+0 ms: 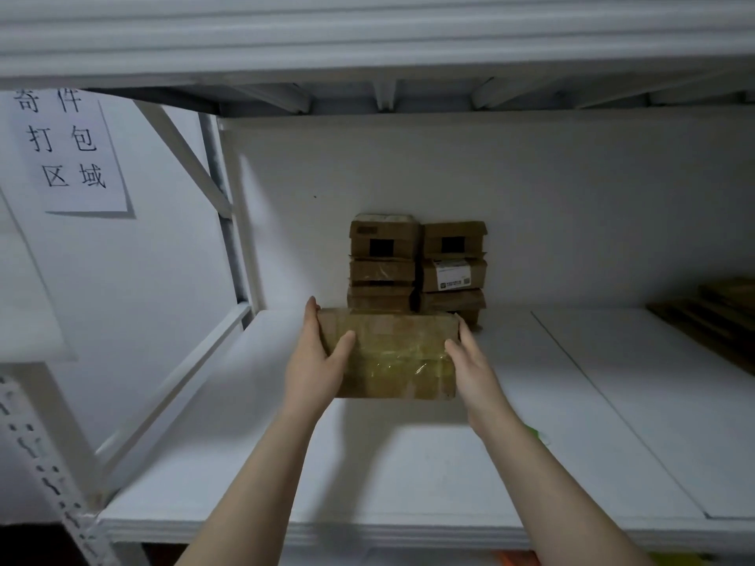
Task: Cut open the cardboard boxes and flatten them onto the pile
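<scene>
A flat cardboard box (392, 355) wrapped in clear yellowish tape hangs above the white shelf (408, 463), held between both my hands. My left hand (316, 361) grips its left side, thumb lying on the top face and fingers along the edge. My right hand (470, 361) grips the right side the same way. Behind the held box, two stacks of small cardboard boxes (416, 267) stand against the back wall, one carrying a white label.
Flattened brown cardboard (711, 316) lies at the shelf's far right. A paper sign with printed characters (67, 149) hangs on the left wall. White shelf beams (367, 34) run overhead, and a slanted brace (184, 157) and upright post border the left side.
</scene>
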